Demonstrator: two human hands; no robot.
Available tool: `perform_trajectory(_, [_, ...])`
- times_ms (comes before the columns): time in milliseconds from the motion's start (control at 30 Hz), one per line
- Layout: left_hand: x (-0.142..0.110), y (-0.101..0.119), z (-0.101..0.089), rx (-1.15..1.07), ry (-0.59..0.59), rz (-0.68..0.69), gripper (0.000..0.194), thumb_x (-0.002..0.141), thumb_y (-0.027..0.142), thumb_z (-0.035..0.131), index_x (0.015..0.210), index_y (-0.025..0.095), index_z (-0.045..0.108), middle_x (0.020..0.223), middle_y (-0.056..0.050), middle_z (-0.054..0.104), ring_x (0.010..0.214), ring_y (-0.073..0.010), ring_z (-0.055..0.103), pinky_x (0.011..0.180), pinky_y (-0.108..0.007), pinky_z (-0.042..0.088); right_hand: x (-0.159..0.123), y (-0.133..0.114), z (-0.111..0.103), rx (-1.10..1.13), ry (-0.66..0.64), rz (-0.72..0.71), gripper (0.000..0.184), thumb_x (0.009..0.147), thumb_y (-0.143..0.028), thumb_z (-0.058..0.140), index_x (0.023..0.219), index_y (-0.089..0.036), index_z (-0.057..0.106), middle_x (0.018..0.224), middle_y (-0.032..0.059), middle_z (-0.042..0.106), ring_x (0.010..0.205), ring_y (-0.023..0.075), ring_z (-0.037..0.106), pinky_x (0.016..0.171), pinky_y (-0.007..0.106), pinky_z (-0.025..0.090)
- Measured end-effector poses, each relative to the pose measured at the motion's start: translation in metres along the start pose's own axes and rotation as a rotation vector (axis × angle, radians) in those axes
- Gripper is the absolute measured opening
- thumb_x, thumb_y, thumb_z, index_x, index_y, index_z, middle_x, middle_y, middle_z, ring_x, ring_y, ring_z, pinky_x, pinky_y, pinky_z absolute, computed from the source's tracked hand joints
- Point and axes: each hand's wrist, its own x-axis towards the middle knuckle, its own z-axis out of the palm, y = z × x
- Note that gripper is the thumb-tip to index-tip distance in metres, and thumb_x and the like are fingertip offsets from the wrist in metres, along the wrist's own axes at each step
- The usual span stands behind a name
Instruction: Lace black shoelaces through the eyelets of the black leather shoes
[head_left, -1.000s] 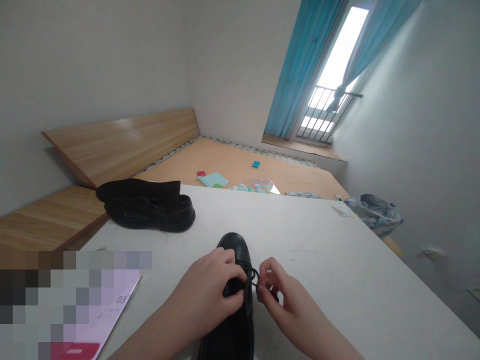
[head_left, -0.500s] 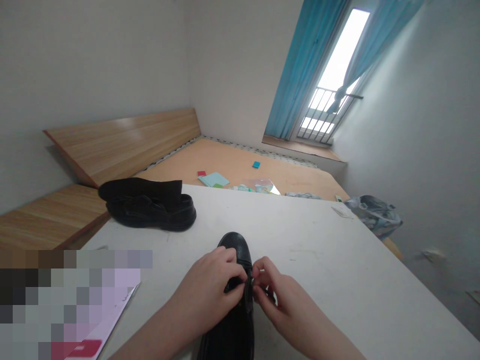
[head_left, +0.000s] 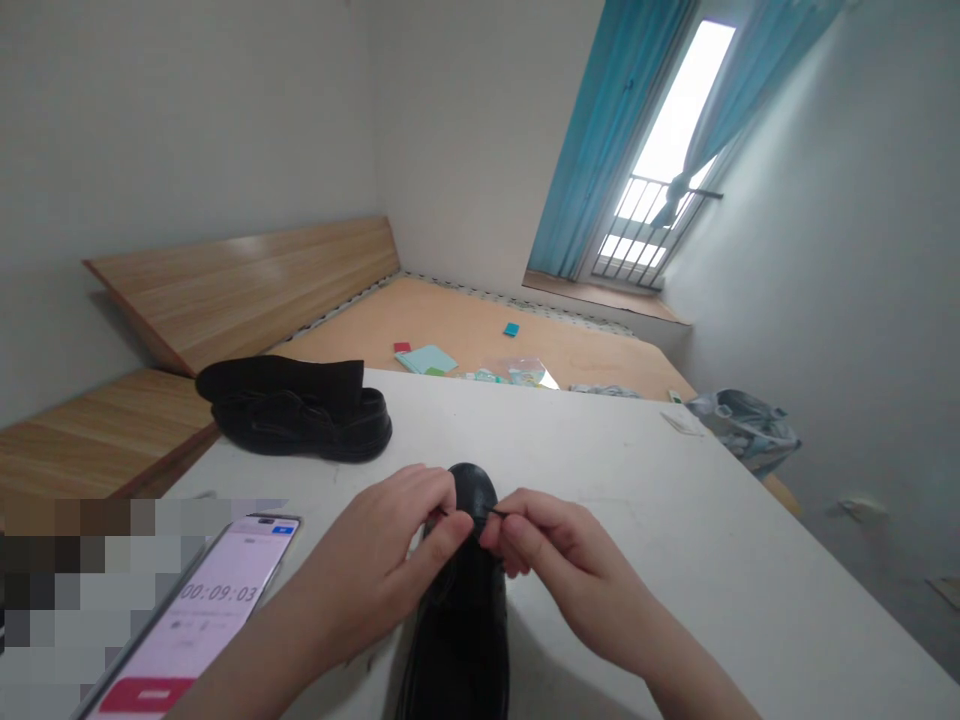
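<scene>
A black leather lace-up shoe [head_left: 466,600] lies on the white table [head_left: 615,480] with its toe pointing away from me. My left hand [head_left: 390,560] and my right hand [head_left: 570,545] meet above the shoe's toe, with their fingers pinched. A thin black shoelace [head_left: 491,514] runs between them and appears held by both. The hands hide the shoe's eyelets and most of the lace. A second pair of black shoes [head_left: 296,418] lies stacked at the table's far left.
A smartphone [head_left: 199,600] showing a timer lies at the lower left, partly under my left forearm. Beyond the table's far edge are a wooden bed frame [head_left: 465,330] with small cards and a plastic bag [head_left: 742,430]. A blue-curtained window is behind.
Both hands have moved forward and together, from the shoe's lacing to above its toe. The lace is now drawn between them. More of the phone's lit screen shows at lower left.
</scene>
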Motion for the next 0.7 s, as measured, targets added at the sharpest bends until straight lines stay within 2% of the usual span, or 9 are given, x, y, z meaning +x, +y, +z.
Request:
perform_trajectory(100, [-0.003,-0.006,-0.005,0.139,-0.055,-0.022,0.033,0.095,0.025,0.024,0.072,0.022,0.046,0.073,-0.002,0.056,0.072,-0.0209,0.053,0.067,-0.033,0.038,0.003,-0.005,-0.007,0.029,0.155,-0.059,0.028,0.098,-0.037,0.047,0.084,-0.021,0.066,0.068,-0.001,0.058,0.059,0.0124,0.051,0.055,0.024,0.04])
perform_trajectory(200, [-0.006,-0.015,-0.007,0.234,-0.17,-0.149,0.032,0.095,0.025,0.03,0.074,0.022,0.053,0.077,-0.004,0.061,0.076,-0.0226,0.058,0.07,-0.034,0.039,0.003,-0.004,-0.007,-0.147,0.253,-0.109,0.024,0.099,-0.032,0.044,0.098,-0.022,0.067,0.075,0.0008,0.062,0.066,0.0146,0.056,0.06,0.026,0.042])
perform_trajectory(267, [-0.009,-0.02,-0.007,0.255,-0.248,-0.21,0.031,0.094,0.026,0.034,0.076,0.022,0.059,0.079,-0.005,0.064,0.079,-0.0237,0.06,0.071,-0.034,0.04,0.003,-0.001,-0.003,-0.335,0.191,-0.121,0.025,0.097,-0.022,0.043,0.114,-0.023,0.062,0.08,0.0017,0.063,0.073,0.0161,0.059,0.067,0.028,0.043])
perform_trajectory(300, [-0.01,-0.023,-0.006,0.26,-0.279,-0.222,0.03,0.094,0.025,0.036,0.077,0.021,0.061,0.08,-0.005,0.065,0.08,-0.0241,0.061,0.071,-0.034,0.04,0.002,0.001,0.0,-0.42,0.14,-0.127,0.028,0.095,-0.016,0.043,0.116,-0.022,0.06,0.08,0.0015,0.063,0.072,0.0162,0.059,0.067,0.028,0.043])
perform_trajectory(433, [-0.012,-0.028,-0.007,0.275,-0.305,-0.217,0.028,0.091,0.023,0.041,0.077,0.021,0.064,0.08,-0.006,0.066,0.079,-0.0238,0.062,0.07,-0.033,0.04,0.002,0.007,0.011,-0.647,-0.023,-0.13,0.025,0.079,-0.003,0.048,0.09,-0.021,0.064,0.079,0.0014,0.062,0.071,0.0163,0.057,0.064,0.028,0.04])
perform_trajectory(500, [-0.012,-0.028,-0.008,0.269,-0.288,-0.207,0.028,0.091,0.024,0.042,0.076,0.021,0.065,0.079,-0.005,0.066,0.077,-0.0232,0.062,0.069,-0.032,0.04,0.002,0.009,0.015,-0.714,-0.073,-0.108,0.024,0.078,-0.004,0.051,0.085,-0.021,0.066,0.082,0.0021,0.063,0.076,0.0175,0.058,0.065,0.029,0.04])
perform_trajectory(600, [-0.014,-0.026,-0.009,0.233,-0.293,-0.188,0.026,0.09,0.025,0.045,0.076,0.022,0.066,0.079,-0.005,0.067,0.077,-0.0226,0.062,0.069,-0.032,0.04,0.004,0.014,0.02,-0.777,-0.136,-0.086,0.02,0.082,-0.011,0.055,0.089,-0.022,0.07,0.086,0.0034,0.063,0.083,0.02,0.059,0.069,0.031,0.043])
perform_trajectory(700, [-0.014,-0.023,-0.006,0.23,-0.298,-0.187,0.026,0.09,0.024,0.045,0.077,0.022,0.067,0.08,-0.005,0.067,0.077,-0.0224,0.062,0.068,-0.031,0.04,0.007,0.02,0.025,-0.792,-0.13,-0.061,0.018,0.084,-0.014,0.058,0.092,-0.022,0.072,0.088,0.0043,0.063,0.086,0.0213,0.059,0.072,0.033,0.045])
